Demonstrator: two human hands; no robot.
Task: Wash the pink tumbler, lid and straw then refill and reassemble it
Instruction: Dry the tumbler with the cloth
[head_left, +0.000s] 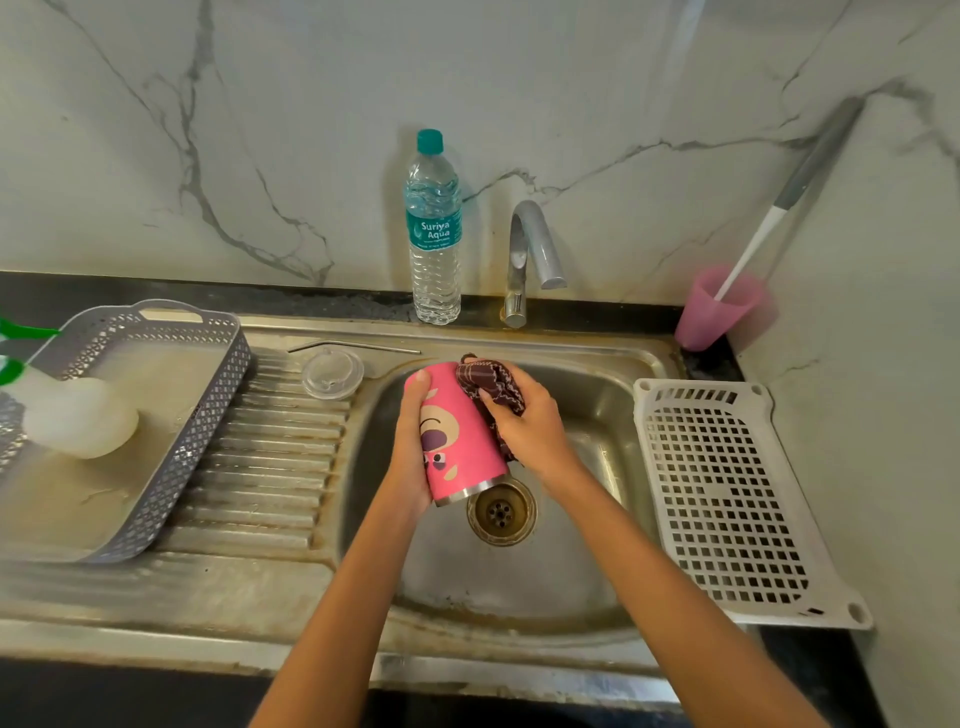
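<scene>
On the far left of the steel drainboard sits a grey basket (156, 415). Just right of it lies the clear lid (332, 373), flat on the ribs, and the metal straw (353, 346) lies just beyond it, along the far edge. The lid looks like light, thin plastic that is best lifted by its rim. The straw is stiff, narrow and likely to roll, so a pinch near its middle should suit.

A capped water bottle (434, 228) stands on the dark desk behind the sink (613, 395), left of the tap (530, 249). It looks full, so it is probably heavy and soft-walled, and best held round the waist.

The pink tumbler (457, 441) is held tilted above the basin, its steel-rimmed end pointing near and down toward the drain (501, 512). The left hand (413, 441) grips its left side, fingers wrapped round the barrel and thumb lying up toward the far end. The right hand (530, 421) has its fingers curled round a bunched checked cloth (491, 384), pressing it against the tumbler's right side.

The tumbler's body is rigid and probably light while empty. Its glossy coat is likely slick when wet, so a full wrap round the barrel is safer than fingertips.

At the far right, a white rack (727, 493) lies beside the basin.
</scene>
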